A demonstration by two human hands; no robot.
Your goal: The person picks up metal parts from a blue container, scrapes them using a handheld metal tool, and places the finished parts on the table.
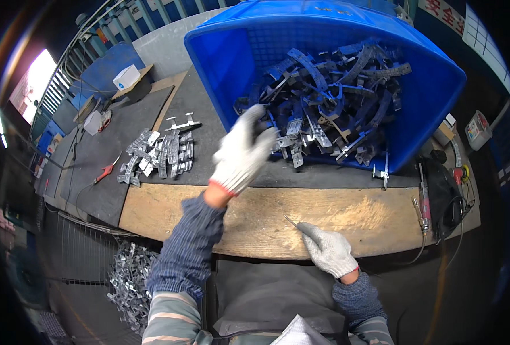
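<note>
My left hand [242, 152], in a white knitted glove, reaches to the near left edge of a big blue plastic bin [217, 86] lying tipped toward me. Its thumb and fingers are apart, and nothing shows between them. Inside the bin is a tangled heap of curved metal brackets [318, 72]; a few lie at its mouth, close to my fingertips. My right hand [330, 252], also gloved, rests at the front edge of a wooden board [168, 213]. It is closed on a thin metal tool [290, 221] whose narrow tip points up and left; the glove hides the rest.
Left of the bin lies a pile of metal brackets [162, 154], with a red-handled corded tool [104, 173] beyond it. A pink and silver corded tool [424, 210] lies at the board's right end. More metal parts [129, 282] fill the lower left, below table height.
</note>
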